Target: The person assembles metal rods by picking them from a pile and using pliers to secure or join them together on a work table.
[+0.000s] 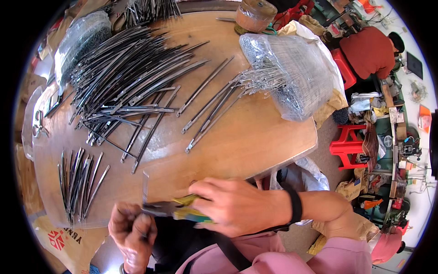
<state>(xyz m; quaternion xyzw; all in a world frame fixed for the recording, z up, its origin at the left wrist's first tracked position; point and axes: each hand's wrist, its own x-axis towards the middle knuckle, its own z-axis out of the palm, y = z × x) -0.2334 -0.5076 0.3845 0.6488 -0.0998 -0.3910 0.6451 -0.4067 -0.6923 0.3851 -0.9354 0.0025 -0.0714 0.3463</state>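
Near the table's front edge, my right hand (239, 208) is closed round pliers (185, 211) with yellow and green handles. Their dark jaws point left and meet the fingertips of my left hand (130, 230). That hand pinches a thin metal strip (145, 187), which stands up from the jaws; its lower end is hidden by fingers and jaws. Left of the hands lies a small fan of similar strips (82, 187). Beyond is a large heap of dark metal strips (127, 68), with a few loose strips (205, 86) to its right.
A clear plastic bag of thin wire rods (305, 68) lies at the far right of the wooden table (255, 137). Scissors (39, 123) rest at the left edge. A round brown container (255, 16) stands at the back. Beyond are a red stool (349, 146) and a seated person (369, 52).
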